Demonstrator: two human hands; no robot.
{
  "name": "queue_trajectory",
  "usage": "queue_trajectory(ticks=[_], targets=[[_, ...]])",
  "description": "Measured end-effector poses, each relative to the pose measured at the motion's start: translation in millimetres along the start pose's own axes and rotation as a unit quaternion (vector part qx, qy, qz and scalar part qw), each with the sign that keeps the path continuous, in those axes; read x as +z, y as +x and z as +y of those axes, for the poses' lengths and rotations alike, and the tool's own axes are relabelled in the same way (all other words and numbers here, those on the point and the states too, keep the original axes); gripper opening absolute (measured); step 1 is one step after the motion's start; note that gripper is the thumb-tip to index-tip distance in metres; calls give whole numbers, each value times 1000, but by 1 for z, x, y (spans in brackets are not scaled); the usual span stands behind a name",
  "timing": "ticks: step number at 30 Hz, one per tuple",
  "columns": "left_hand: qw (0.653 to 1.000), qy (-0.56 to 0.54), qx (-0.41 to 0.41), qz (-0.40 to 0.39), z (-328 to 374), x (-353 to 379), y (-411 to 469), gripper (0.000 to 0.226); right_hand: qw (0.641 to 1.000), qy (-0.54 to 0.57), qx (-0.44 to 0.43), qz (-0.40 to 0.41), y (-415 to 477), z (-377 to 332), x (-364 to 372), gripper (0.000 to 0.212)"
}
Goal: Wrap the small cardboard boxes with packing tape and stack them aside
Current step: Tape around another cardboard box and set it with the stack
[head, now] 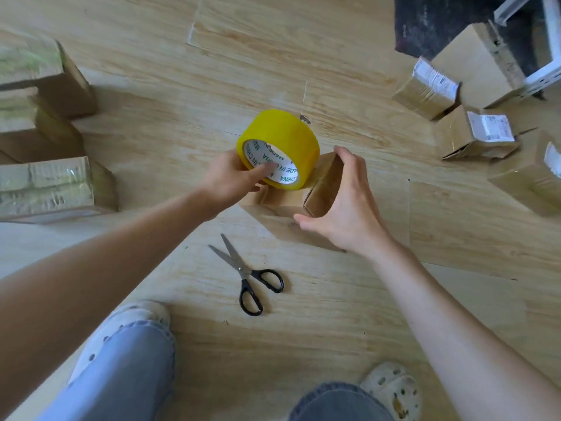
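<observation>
Pale wood-grain floor (230,56) w/ visible plank seams, evenly lit, soft shadows. Top rt corner: dark speckled mat (440,22) & a white frame (546,72), partly cut off.

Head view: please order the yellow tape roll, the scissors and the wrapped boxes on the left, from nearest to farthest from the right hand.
From the right hand:
1. the yellow tape roll, just left of it, above the small box that it holds.
2. the scissors, lower in the view, to its left.
3. the wrapped boxes, far at the left edge.
</observation>
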State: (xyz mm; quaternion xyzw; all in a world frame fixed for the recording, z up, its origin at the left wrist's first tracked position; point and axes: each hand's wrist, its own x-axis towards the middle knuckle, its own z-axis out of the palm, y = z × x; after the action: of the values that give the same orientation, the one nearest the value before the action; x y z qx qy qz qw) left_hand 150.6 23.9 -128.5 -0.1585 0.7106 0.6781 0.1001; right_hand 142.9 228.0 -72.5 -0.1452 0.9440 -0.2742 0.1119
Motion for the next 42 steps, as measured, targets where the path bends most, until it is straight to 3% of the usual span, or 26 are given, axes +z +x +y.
queue_trajectory(ticks=[5,8,11,14,20,27,37,42], targets=[[997,8,58,51,26,9,-3,12,1000,30,6,8,-2,12,0,125],[994,64,78,41,42,15,-4,3,1000,11,7,-3,0,17,-3,127],[985,142,70,66,42,5,-1,9,1000,20,5,2,-9,27,-8,124],[926,349,64,131,25,-31,0,42,999,39,20,-1,-34,50,-14,123],[857,493,105,106,8,-37,-3,36,997,65,39,-10,-43,71,-14,123],[802,554,183,128,30,-44,7,34,995,90,25,-28,-40,76,-13,119],[756,631,138,108,19,-44,10,40,990,133,30,-33,-48,84,5,118],[734,648,179,95,15,-43,8,43,989,132,45,-49,-49,98,9,118]])
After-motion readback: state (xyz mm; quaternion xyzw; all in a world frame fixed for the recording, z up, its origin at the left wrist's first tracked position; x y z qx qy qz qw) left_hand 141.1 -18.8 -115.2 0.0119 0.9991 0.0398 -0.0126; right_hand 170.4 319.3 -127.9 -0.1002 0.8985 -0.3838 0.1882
